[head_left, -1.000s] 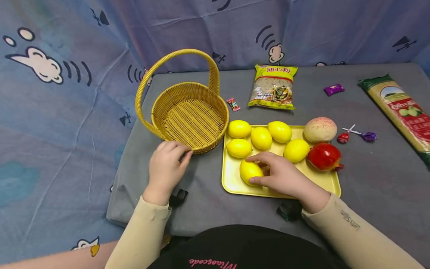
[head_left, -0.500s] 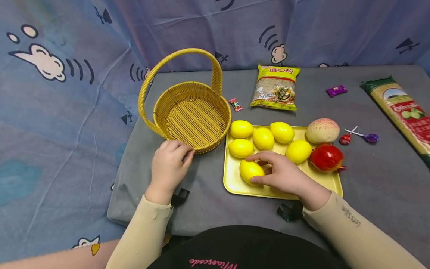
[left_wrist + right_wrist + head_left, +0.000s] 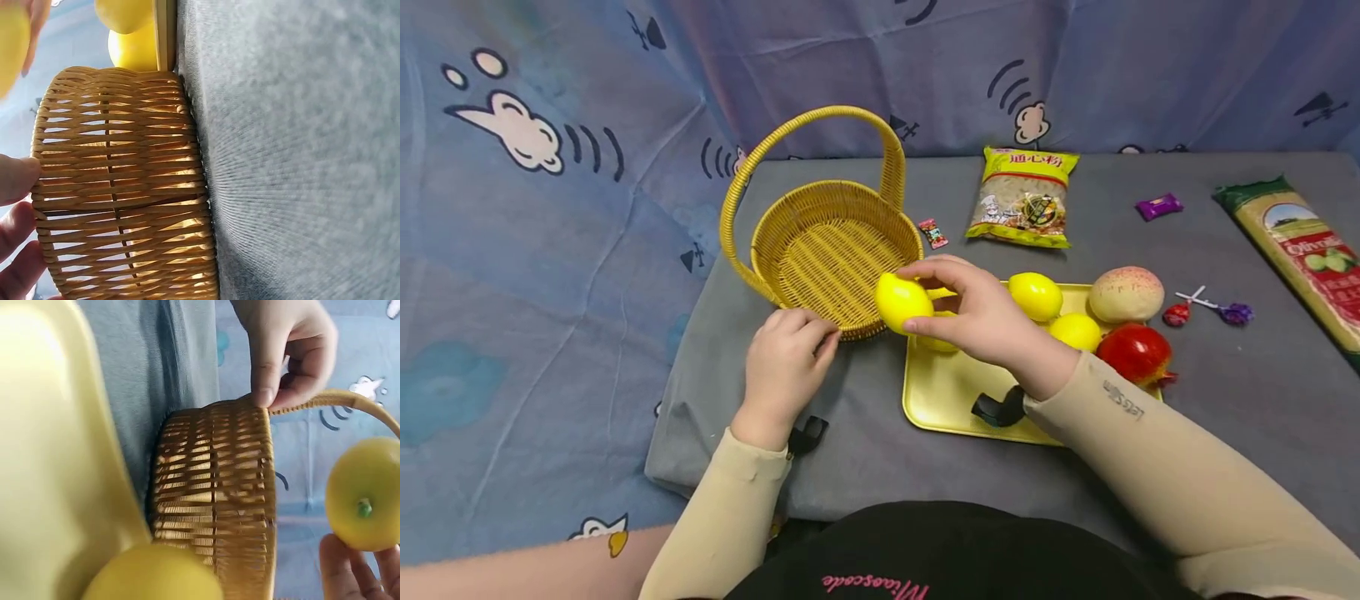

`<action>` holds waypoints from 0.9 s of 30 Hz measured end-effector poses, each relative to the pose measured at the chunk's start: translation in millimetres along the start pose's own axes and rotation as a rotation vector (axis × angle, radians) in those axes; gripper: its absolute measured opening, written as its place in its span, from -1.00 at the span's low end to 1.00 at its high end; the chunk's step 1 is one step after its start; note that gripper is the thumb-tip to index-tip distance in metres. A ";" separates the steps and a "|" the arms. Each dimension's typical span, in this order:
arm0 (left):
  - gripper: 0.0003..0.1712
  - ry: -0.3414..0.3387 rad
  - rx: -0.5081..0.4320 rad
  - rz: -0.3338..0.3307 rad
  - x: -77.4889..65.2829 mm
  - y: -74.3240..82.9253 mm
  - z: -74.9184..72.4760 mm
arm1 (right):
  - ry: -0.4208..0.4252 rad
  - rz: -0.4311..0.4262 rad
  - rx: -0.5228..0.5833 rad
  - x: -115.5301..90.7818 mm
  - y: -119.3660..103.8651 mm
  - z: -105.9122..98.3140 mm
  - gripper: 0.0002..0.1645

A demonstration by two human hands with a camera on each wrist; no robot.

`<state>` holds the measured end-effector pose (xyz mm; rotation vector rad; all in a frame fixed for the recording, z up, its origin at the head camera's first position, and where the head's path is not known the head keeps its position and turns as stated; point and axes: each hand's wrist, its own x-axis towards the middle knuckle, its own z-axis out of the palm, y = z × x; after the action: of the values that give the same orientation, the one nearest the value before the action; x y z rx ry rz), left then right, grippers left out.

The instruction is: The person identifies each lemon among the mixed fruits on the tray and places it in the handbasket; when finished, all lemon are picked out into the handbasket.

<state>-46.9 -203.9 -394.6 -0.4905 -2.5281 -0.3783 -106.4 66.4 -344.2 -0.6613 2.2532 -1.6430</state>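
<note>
My right hand pinches a lemon between thumb and fingers, up off the tray beside the basket's right rim. With thumb and fingers my left hand grips the near rim of a round wicker basket with a tall handle; the basket's inside is bare. The left wrist view shows the fingertips at the woven wall. On the yellow tray lie more lemons, partly hidden by my right hand, plus a peach and a red pomegranate.
Behind the tray lies a bag of pasta. A small red candy sits beside the basket, a purple candy farther right. Two lollipops lie right of the tray, near a long green-ended packet.
My right hand has lifted the lemon from the tray's near left part and carried it up and left toward the basket. My left hand stays on the rim.
</note>
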 end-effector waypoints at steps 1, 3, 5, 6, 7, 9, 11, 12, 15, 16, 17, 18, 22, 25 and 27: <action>-0.88 -0.004 0.001 0.000 0.0 -0.4 0.4 | 0.005 -0.015 0.005 8.5 -1.3 4.1 -0.31; -0.88 -0.010 0.002 0.003 -0.1 -1.4 1.3 | 0.009 -0.030 -0.002 24.6 -2.6 12.8 -0.31; -0.89 -0.017 0.003 0.000 -0.4 -2.1 1.8 | -0.006 -0.028 -0.037 39.5 -1.6 21.8 -0.32; -0.89 -0.021 0.004 -0.003 -0.6 -2.4 2.0 | -0.019 -0.023 -0.067 46.0 -0.9 26.2 -0.32; -0.89 -0.023 0.005 -0.005 -0.7 -2.5 2.1 | -0.034 -0.020 -0.111 51.9 -0.1 30.5 -0.33; -0.89 -0.022 0.005 -0.007 -1.0 -3.0 2.3 | -0.069 -0.020 -0.224 61.9 1.9 38.9 -0.33; -0.89 -0.020 0.003 -0.005 -0.8 -2.8 1.8 | -0.107 -0.031 -0.328 69.5 2.9 46.0 -0.35; -0.90 -0.018 0.001 -0.003 -0.6 -2.7 1.4 | -0.122 -0.041 -0.379 72.6 3.2 48.9 -0.37; -0.89 -0.010 -0.004 0.008 -0.6 -1.5 1.5 | -0.163 -0.057 -0.491 77.2 4.2 54.4 -0.40; -0.89 -0.009 -0.004 0.010 -0.4 -1.2 1.4 | -0.175 -0.057 -0.506 78.0 4.1 55.4 -0.42; -0.89 -0.007 -0.003 0.011 -0.4 -1.1 1.3 | -0.185 -0.053 -0.516 78.4 4.1 56.0 -0.43; -0.88 -0.004 -0.001 0.013 -0.5 -1.2 1.5 | -0.197 -0.049 -0.518 78.5 3.8 56.1 -0.44; -0.88 -0.009 0.006 0.007 -0.8 -1.8 1.4 | -0.227 -0.044 -0.401 76.0 3.6 52.4 -0.47; -0.88 -0.015 0.006 -0.001 -1.1 -2.2 1.3 | -0.209 -0.058 -0.295 69.3 3.6 42.9 -0.49; -0.89 -0.015 0.007 -0.006 -1.0 -2.4 1.1 | -0.173 -0.067 -0.242 62.8 4.2 33.2 -0.50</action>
<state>-47.6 -205.9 -396.4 -0.4851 -2.5445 -0.3696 -145.3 8.1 -355.8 -0.9085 2.3434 -1.2950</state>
